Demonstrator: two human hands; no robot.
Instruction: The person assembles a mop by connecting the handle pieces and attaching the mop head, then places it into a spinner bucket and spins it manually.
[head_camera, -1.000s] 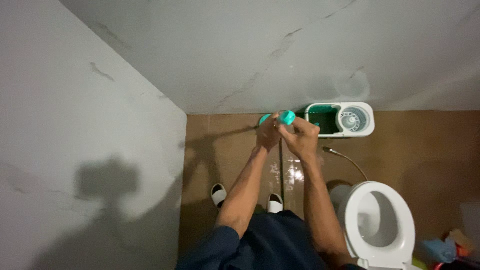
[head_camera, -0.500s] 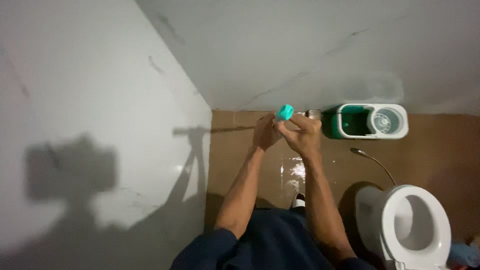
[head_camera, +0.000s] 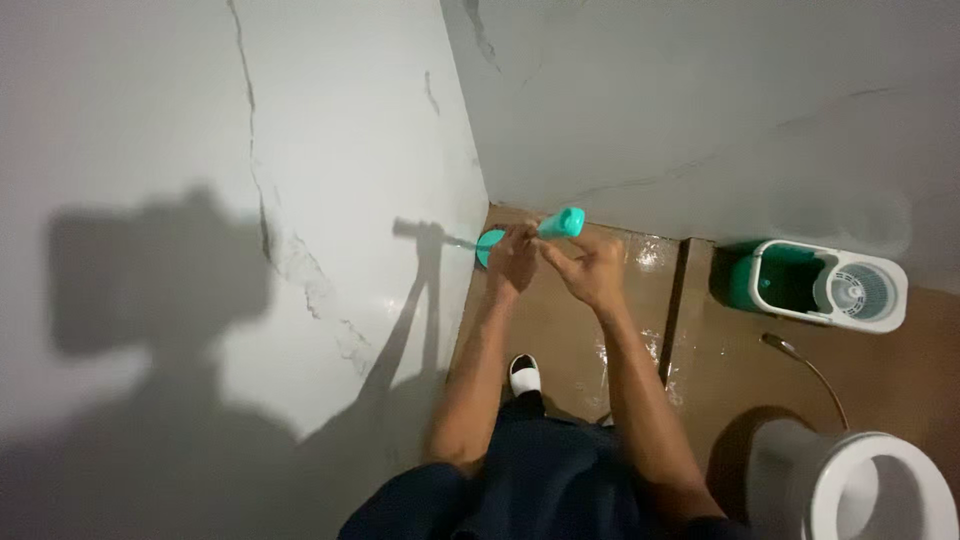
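Beside the bathroom wall (head_camera: 330, 180), both hands grip a teal mop handle (head_camera: 562, 222). Left hand (head_camera: 513, 258) and right hand (head_camera: 588, 268) have fingers clamped around it, steadying the upright pole; a mop bucket (head_camera: 828, 285) stands nearby.

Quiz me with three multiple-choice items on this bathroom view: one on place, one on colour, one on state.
1. Where does the mop bucket stand?
A. by the far wall, beyond the toilet
B. in the left corner
C. between the feet

2. What colour is the mop handle's grip?
A. red
B. teal
C. black

3. How do the left hand and right hand stand?
A. both hang free
B. one rests on the toilet
C. both grip the handle

Answers:
1 A, it sits against the far wall.
2 B, the grip end is teal.
3 C, both hands close round it.
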